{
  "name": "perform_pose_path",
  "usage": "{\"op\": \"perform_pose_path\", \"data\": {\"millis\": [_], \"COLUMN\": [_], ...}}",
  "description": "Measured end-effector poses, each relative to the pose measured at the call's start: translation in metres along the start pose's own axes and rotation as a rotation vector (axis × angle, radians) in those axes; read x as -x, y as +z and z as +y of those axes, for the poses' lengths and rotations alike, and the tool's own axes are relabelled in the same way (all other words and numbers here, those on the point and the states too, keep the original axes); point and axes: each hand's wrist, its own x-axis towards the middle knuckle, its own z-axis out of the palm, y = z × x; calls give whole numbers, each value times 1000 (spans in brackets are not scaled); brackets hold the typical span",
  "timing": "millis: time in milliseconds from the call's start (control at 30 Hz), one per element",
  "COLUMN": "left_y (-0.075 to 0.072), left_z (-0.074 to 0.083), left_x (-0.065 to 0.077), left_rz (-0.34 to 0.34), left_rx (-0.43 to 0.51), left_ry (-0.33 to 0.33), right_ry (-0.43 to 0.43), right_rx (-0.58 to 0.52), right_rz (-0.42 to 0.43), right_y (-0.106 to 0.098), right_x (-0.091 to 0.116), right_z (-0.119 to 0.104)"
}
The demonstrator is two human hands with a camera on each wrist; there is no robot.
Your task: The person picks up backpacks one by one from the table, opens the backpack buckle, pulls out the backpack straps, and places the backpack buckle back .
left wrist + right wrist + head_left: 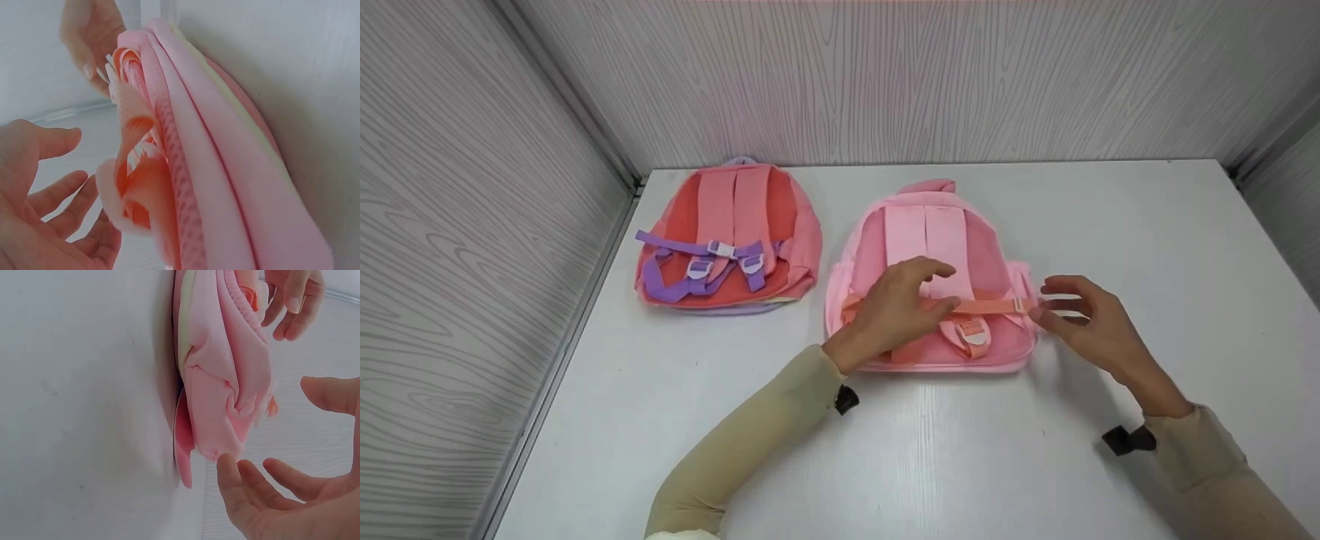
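Observation:
A light pink backpack [945, 251] lies with its strap side up. Across its lower part runs an orange strap [994, 307] with a small pale buckle [1021, 305] at its right end. My left hand [896, 309] is over the strap's left part, thumb and fingers apart; the left wrist view shows nothing held. Beside the buckle and the bag's right edge is my right hand [1091, 326], its fingers loosely bent and spread. In the right wrist view its fingertips [228, 467] are by the bag's side; touching or not, I cannot tell.
To the left lies a second backpack [806, 255], coral and red, also strap side up, with purple straps [667, 289] and white buckles. Both bags are on a white table [930, 442]. Grey wood-grain panels [885, 82] rise behind and at the sides.

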Motion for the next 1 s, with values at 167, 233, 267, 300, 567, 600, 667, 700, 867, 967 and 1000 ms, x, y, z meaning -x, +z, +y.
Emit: {"op": "perform_pose_path", "data": {"millis": [167, 233, 267, 300, 567, 600, 667, 700, 867, 967, 1000], "left_y": [-17, -23, -25, -28, -44, -45, -47, -48, -51, -51, -50], "left_z": [-5, -7, -8, -10, -26, -28, -33, -35, -43, -47, -49], "left_x": [11, 17, 20, 24, 51, 55, 62, 66, 80, 88, 90], "left_rz": [32, 44, 49, 54, 112, 120, 132, 138, 137, 118, 111], "left_rx": [25, 13, 5, -4, -28, -28, -32, -34, -34, -25, -20], "left_ry": [-34, -53, -64, -75, -139, -140, -156, -165, -256, -298, -305], "right_ry": [5, 23, 32, 41, 74, 75, 81, 83, 86, 85, 83], "right_rx": [-19, -16, -7, -6, 58, 64, 74, 78, 87, 67, 55], "right_rz": [-35, -54, -61, -67, -92, -93, -95, -96, -102, -114, -119], "right_y": [4, 6, 7, 8, 15, 16, 17, 18, 19, 20, 21], "right_x": [4, 5, 5, 6, 11, 12, 12, 13, 14, 16, 16], "right_z": [-1, -2, -2, -3, -6, -6, -6, -6, -3, -1, -1]}}
